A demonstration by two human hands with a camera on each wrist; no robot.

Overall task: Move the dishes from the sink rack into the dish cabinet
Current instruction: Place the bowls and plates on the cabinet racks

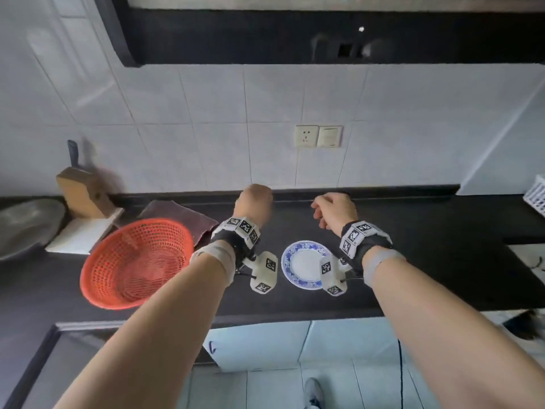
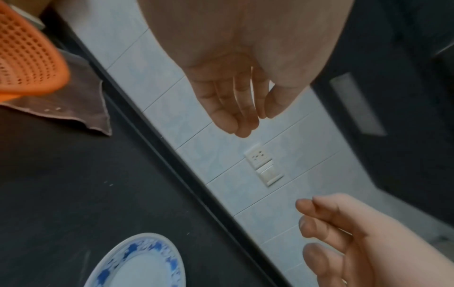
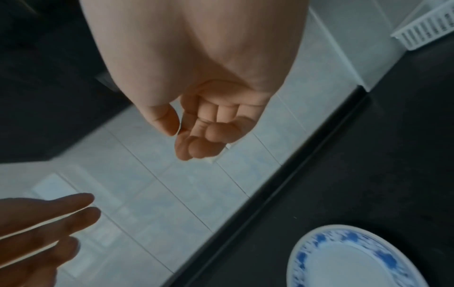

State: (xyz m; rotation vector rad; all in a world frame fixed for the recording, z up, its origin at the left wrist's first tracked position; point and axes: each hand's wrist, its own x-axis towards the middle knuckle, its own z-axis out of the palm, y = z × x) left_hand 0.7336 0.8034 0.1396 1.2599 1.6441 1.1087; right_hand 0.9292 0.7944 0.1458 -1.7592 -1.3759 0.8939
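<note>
A white plate with a blue patterned rim (image 1: 303, 264) lies flat on the black countertop (image 1: 413, 261), below and between my two wrists. It also shows in the left wrist view as the plate (image 2: 140, 264) and in the right wrist view as the plate (image 3: 349, 258). My left hand (image 1: 256, 199) hovers above the counter near the back edge, its fingers (image 2: 236, 116) loosely extended and holding nothing. My right hand (image 1: 330, 209) hangs beside it, fingers (image 3: 196, 143) loosely curled and empty. An orange mesh basket (image 1: 135, 261) sits tilted at the left.
A brown cloth (image 1: 182, 216) lies behind the basket. A wooden knife block (image 1: 81, 190) and a metal bowl (image 1: 26, 222) stand at far left. A white plastic rack (image 1: 535, 196) is at far right. A dark overhead unit (image 1: 295, 33) hangs above the tiled wall, white cabinet doors (image 1: 265, 340) below.
</note>
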